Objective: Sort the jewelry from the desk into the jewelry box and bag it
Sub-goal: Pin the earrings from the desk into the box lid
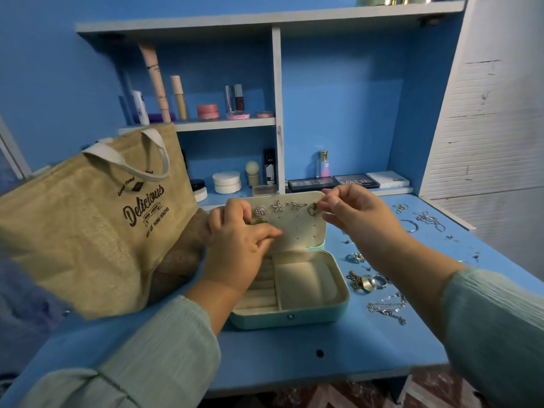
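Jewelry box [294, 290] open on desk [294, 354]; right hand [353, 213] pinches an earring [312, 211] at the lid's upper right corner, presumably seating its post. Left hand [238, 231], fingers curled on the lid's left edge, likely steadies it. Loose jewelry [385, 304] lies right of the box, bag [88, 225] left.

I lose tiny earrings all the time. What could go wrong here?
The right hand pinches an earring at the edge of the box lid; a slipped grip could drop it behind the box. The left hand leans on the lid and may tip it. The loose chains could tangle.
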Available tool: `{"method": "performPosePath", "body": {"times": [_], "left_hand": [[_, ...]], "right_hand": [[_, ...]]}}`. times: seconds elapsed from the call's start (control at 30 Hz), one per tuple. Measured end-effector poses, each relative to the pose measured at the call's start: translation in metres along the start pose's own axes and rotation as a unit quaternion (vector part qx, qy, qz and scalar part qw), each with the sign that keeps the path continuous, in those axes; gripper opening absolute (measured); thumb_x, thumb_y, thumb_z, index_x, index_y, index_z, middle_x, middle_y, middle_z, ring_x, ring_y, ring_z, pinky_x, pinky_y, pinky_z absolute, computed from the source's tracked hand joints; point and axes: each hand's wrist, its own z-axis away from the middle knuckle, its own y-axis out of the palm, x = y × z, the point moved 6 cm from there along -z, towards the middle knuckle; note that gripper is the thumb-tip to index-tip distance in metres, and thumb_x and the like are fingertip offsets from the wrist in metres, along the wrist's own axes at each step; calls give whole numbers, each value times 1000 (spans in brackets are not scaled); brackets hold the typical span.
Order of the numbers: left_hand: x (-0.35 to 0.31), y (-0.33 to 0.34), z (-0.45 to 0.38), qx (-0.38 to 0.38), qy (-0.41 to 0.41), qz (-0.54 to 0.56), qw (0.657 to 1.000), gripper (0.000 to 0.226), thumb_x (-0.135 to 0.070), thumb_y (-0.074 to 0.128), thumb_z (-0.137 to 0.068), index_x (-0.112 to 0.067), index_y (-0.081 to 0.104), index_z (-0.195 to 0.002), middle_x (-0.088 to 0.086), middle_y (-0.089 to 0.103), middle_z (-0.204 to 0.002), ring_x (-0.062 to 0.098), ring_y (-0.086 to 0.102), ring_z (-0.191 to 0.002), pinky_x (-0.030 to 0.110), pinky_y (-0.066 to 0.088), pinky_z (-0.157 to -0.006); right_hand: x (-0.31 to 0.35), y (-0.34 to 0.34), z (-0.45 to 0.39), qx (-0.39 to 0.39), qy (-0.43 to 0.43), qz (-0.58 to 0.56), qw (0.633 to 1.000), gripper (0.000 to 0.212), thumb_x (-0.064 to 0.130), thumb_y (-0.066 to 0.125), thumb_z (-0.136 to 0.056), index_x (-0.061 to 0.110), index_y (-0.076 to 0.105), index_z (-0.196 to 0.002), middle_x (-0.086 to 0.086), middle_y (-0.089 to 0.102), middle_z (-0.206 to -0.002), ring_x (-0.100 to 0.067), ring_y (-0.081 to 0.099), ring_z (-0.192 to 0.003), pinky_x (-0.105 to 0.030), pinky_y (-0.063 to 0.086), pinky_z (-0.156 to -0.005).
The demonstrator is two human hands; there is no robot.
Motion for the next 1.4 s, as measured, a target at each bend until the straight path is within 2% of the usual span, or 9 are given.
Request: {"method": "performPosePath", "body": {"times": [0.2, 0.37, 0.43, 0.53, 0.77, 0.9, 1.03, 1.17, 1.4], "left_hand": [[4, 6, -4, -2, -29, 7, 1000, 24, -20, 90, -49, -30, 74, -64, 9, 52, -80, 18, 28, -81, 13, 13, -71], [8, 15, -3, 14, -52, 28, 998, 22, -16, 88, -54, -27, 75, -67, 11, 50, -83, 24, 36, -81, 28, 30, -66], [9, 14, -4, 12, -57, 19, 998, 22, -17, 88, -54, -28, 74, -66, 10, 50, -82, 27, 40, -79, 21, 25, -64], [8, 11, -8, 4, -53, 2, 999, 22, -20, 88, -53, -30, 74, -66, 9, 51, -80, 21, 34, -83, 12, 12, -69], [9, 15, -8, 9, -50, 17, 999, 22, -20, 88, -55, -30, 75, -70, 9, 50, -80, 18, 28, -81, 14, 14, -71], [10, 17, -8, 9, -59, 14, 998, 21, -21, 88, -56, -31, 75, -70, 9, 50, -81, 18, 28, -81, 20, 15, -70], [11, 17, -7, 3, -63, 6, 998, 20, -24, 87, -59, -33, 75, -72, 7, 49, -82, 20, 32, -83, 17, 13, -69], [12, 20, -7, 3, -71, 11, 997, 15, -27, 84, -63, -33, 75, -73, 7, 48, -84, 19, 28, -83, 33, 23, -71], [13, 24, -5, -1, -85, -11, 996, 13, -32, 81, -67, -33, 73, -77, 7, 47, -91, 23, 34, -85, 36, 33, -72]], "right_hand": [[-3, 2, -4, -10, 1, 12, 1000, 17, 13, 51, -94, 16, 57, -79, -15, 63, -108, -30, 63, -101, -48, 44, -99], [-3, 1, -2, -12, -1, 17, 1000, 16, 12, 51, -94, 15, 57, -80, -15, 64, -108, -30, 62, -102, -43, 45, -100], [-3, 1, -2, -12, -2, 13, 1000, 15, 11, 51, -94, 14, 57, -80, -18, 64, -108, -28, 62, -96, -42, 45, -100], [-3, 1, -1, -11, 1, 6, 1000, 15, 10, 51, -94, 14, 57, -80, -19, 64, -108, -31, 61, -103, -41, 46, -99], [-5, 0, -1, -6, 1, -14, 1000, 16, 9, 52, -93, 14, 57, -79, -15, 63, -109, -29, 58, -110, -43, 45, -101], [-5, 0, -1, -6, -2, -13, 1000, 16, 9, 52, -93, 15, 57, -78, -17, 63, -109, -30, 57, -110, -43, 45, -100], [-5, 0, -1, -6, -5, -9, 1000, 16, 10, 53, -93, 15, 58, -79, -11, 66, -103, -29, 59, -108, -44, 45, -100], [-6, -1, 0, -5, -4, -5, 1000, 15, 11, 53, -92, 16, 58, -79, -8, 65, -102, -27, 60, -107, -43, 46, -100], [-5, -1, 2, -5, -4, -2, 1000, 15, 13, 54, -92, 17, 59, -79, -10, 66, -105, -26, 60, -107, -43, 46, -99]]}}
